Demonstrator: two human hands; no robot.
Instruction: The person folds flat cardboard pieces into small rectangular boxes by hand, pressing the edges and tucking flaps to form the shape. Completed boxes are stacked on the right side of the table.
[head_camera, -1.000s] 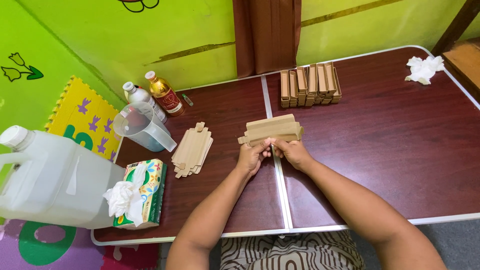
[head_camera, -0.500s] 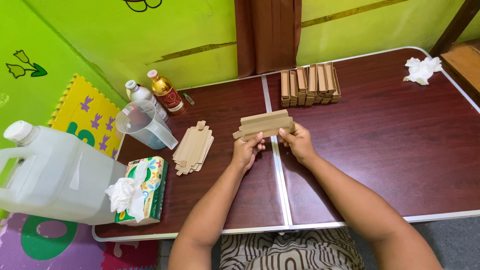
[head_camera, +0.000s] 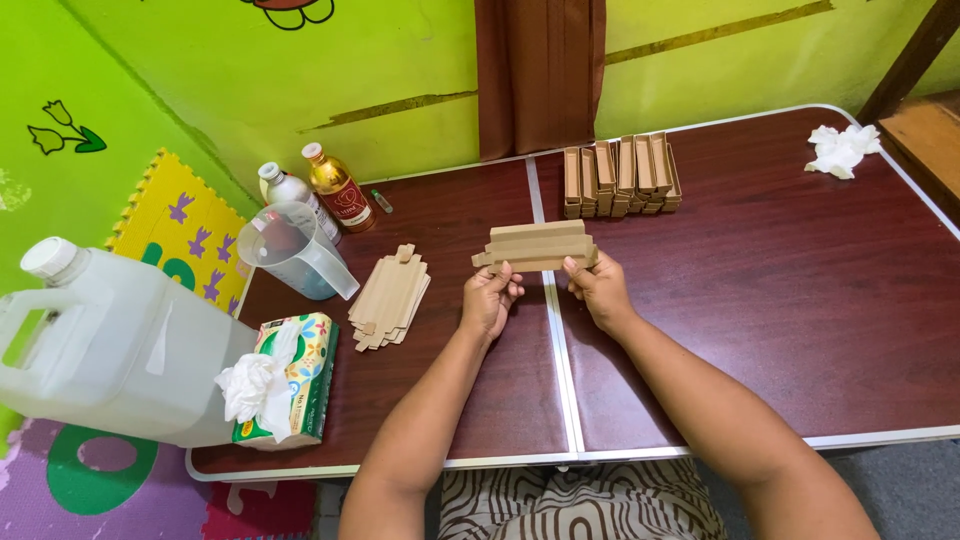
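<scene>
Pinching a long, flat brown cardboard box (head_camera: 536, 247) at both ends, my left hand (head_camera: 489, 298) and right hand (head_camera: 598, 287) each keep a closed grip, lifting it above the glossy dark wood-grain counter (head_camera: 800, 300).

bright even light | soft shadows | sharp focus | slight wide-angle edge bending

Your dark folding table (head_camera: 760, 300) carries: flat card stack (head_camera: 390, 298), folded boxes (head_camera: 620, 176), tissue box (head_camera: 295, 378), jug (head_camera: 295, 250), two bottles (head_camera: 318, 190), crumpled tissue (head_camera: 842, 150).

Tan cardboard box (head_camera: 537, 246), dark reddish-brown table (head_camera: 800, 290), lime-green wall (head_camera: 180, 90), floral tissue box (head_camera: 300, 375)
</scene>
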